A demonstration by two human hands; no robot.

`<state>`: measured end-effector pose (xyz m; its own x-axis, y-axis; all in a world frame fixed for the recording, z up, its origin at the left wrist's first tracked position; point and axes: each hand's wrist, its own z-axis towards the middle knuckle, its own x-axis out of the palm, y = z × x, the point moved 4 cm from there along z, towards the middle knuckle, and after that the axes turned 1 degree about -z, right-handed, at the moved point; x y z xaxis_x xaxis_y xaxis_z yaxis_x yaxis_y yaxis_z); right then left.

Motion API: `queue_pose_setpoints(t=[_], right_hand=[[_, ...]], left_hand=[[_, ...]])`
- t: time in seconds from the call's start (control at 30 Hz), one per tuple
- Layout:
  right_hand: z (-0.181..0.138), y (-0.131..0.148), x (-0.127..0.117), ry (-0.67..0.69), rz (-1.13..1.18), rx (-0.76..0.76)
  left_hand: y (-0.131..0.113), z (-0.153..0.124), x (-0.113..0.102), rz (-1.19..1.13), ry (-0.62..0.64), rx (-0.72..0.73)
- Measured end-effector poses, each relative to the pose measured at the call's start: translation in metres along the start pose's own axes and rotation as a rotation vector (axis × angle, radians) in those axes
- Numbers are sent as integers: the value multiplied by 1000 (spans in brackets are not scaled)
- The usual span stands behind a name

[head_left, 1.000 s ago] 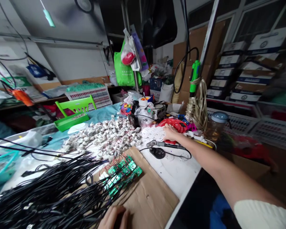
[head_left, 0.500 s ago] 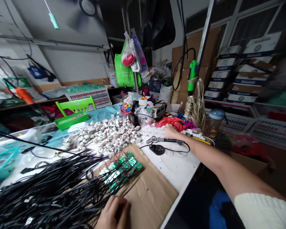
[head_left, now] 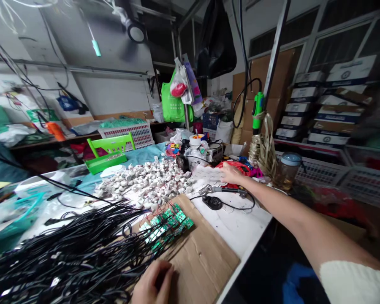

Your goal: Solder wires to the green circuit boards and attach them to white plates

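R hand is far out over the tabletop, palm down, fingers flat & open, resting at the edge of 1 red bag, gripping nothing. Just near side of it: 1 soldering iron, lying flat. Long axis runs approx L-R across the view, tip pointing left into 1 coil stand, handle end right. L hand is at btm edge on cardboard, beside the black cable bundle; can't tell if it grips anything. Green PCBs: approx a dozen, overlapped, no exact count. White parts pile: too many to count. 1 jar sits right of the bag.
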<state>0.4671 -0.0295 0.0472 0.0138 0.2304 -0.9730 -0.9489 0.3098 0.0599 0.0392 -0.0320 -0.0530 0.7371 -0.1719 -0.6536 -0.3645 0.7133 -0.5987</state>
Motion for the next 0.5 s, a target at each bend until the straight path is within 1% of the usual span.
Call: queue_pose_setpoints(t=[0.07, 0.17, 0.23, 0.3, 0.33, 0.37, 0.4, 0.47, 0.5], right_hand=[[-2, -3, -30, -95, -10, 5], [-4, -5, -84, -239, -22, 13], [-14, 6, -116, -310, -19, -19], [-36, 31, -135, -338, 0, -102], [-52, 50, -137, -350, 37, -202], [-71, 70, -134, -337, 80, -302], [-91, 91, -125, -299, 120, -391], [-131, 130, -93, -178, 162, -511], [-148, 147, -73, -116, 165, -556]], left_hand=[[-1, 0, 0, -11, -1, -9], [-4, -1, -1, -46, 6, -54], [-7, -3, -3, -98, 21, -116], [-8, -5, -5, -199, 25, -205], [-8, -6, -7, -278, 1, -259], [-7, -6, -9, -379, -51, -317], [-5, -7, -13, -500, -133, -371], [0, -9, -19, -741, -320, -482], [2, -11, -22, -822, -385, -525]])
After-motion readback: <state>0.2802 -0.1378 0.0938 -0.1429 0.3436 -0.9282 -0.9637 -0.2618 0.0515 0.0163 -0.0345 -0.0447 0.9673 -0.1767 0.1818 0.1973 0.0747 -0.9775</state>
